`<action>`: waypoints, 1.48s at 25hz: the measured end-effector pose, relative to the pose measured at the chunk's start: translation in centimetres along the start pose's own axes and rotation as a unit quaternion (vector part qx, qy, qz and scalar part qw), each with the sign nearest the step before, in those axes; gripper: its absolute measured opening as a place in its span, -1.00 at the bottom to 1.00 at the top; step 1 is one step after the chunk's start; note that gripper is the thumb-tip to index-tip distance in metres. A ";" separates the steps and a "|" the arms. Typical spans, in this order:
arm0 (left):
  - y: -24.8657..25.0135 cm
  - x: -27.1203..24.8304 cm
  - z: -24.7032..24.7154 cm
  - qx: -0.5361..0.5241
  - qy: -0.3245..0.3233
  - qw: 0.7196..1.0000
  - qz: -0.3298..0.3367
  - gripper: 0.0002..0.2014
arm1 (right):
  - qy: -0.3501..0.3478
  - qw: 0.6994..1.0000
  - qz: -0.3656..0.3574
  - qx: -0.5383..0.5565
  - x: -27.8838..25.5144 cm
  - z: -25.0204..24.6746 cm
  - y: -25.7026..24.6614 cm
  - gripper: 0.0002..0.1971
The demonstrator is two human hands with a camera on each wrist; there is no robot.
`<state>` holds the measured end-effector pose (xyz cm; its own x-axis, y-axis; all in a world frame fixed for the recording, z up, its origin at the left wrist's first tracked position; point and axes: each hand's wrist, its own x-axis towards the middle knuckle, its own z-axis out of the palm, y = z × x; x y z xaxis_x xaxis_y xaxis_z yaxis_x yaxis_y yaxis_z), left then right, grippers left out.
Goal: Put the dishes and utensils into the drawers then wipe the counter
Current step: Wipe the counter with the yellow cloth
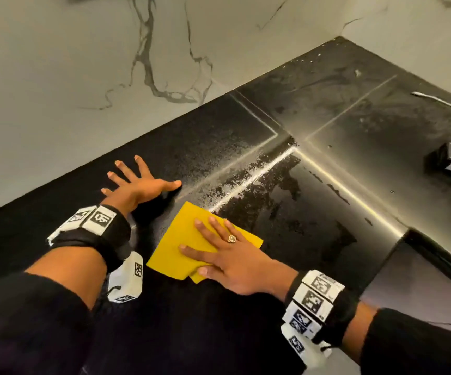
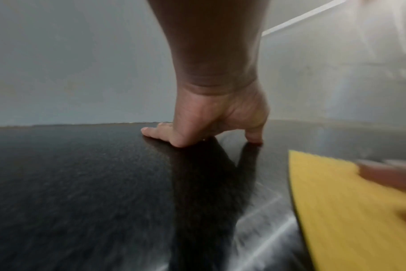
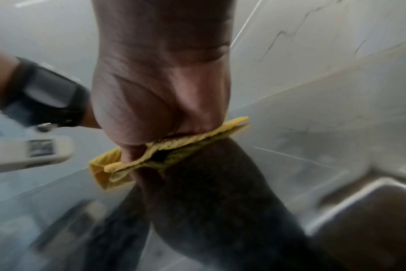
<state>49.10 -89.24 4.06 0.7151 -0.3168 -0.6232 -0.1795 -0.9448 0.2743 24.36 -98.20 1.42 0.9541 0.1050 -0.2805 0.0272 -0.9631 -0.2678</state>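
Head view. The right hand, at lower centre of the frame, lies flat with its fingers straight and spread on a folded yellow cloth, pressing it onto the black counter; a ring sits on one finger. The right forearm enters from the lower right corner. The left hand, left of centre, is spread wide with fingers straight, fingertips and thumb resting on the counter just above and left of the cloth, not touching it. The left forearm enters from the lower left.

Left wrist view. The left hand stands raised on its fingertips and thumb, palm lifted off the counter; the cloth lies at lower right.

Right wrist view. The heel of the right hand bears down on the cloth, whose folded edges bunch beneath it.

Wet streaks and droplets cover the counter to the right of the cloth, towards the marble-patterned wall.
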 end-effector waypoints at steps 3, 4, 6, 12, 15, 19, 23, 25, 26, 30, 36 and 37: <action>1.1 -2.9 2.9 0.044 0.047 0.994 0.088 -0.12 | 0.021 0.999 0.033 0.032 -1.0 -0.8 2.6 -0.47; 1.3 -3.9 4.2 0.060 0.048 0.989 0.128 -0.18 | 0.034 0.996 0.078 0.033 -1.4 -1.0 4.6 -0.45; 2.1 -5.9 6.8 0.080 0.035 0.977 0.192 -0.23 | 0.065 0.977 0.199 0.050 -3.3 -1.7 10.0 -0.43; 3.9 -7.9 10.5 0.069 -0.005 0.974 0.215 -0.17 | 0.071 0.946 0.309 0.067 -8.4 0.5 9.2 -0.45; 4.1 -8.0 10.9 0.082 0.014 0.975 0.208 -0.09 | 0.055 0.985 0.158 0.031 -11.3 3.9 -0.2 -0.46; 3.9 -8.0 11.0 0.108 0.011 0.972 0.210 0.01 | 0.000 0.999 0.039 0.031 -14.0 4.2 -2.9 -0.47; 4.2 -7.4 11.1 0.131 0.012 0.971 0.198 0.06 | 0.004 0.998 0.063 0.022 -11.5 2.2 5.3 -0.45; 4.3 -7.4 11.0 0.133 0.005 0.972 0.195 0.05 | 0.019 0.992 0.124 0.032 -10.0 0.4 10.4 -0.44; 4.3 -7.3 11.0 0.132 0.000 0.973 0.191 0.05 | 0.026 0.988 0.149 0.039 -9.0 -0.6 13.0 -0.44; 4.5 -7.0 11.0 0.131 -0.006 0.975 0.180 0.05 | 0.037 0.973 0.222 0.056 -3.0 -4.9 20.0 -0.48; 4.3 -7.0 11.0 0.129 0.002 0.975 0.183 0.05 | 0.065 0.958 0.273 0.064 -1.5 -5.8 21.0 -0.49; 4.2 -7.1 11.1 0.127 0.008 0.974 0.186 0.05 | 0.071 0.955 0.280 0.062 -3.0 -5.2 20.7 -0.49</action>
<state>35.79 -91.93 1.52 0.5789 -0.6416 -0.5033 -0.5882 -0.7560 0.2872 23.59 -119.75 1.52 0.8397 -0.4610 -0.2869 -0.5263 -0.8210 -0.2214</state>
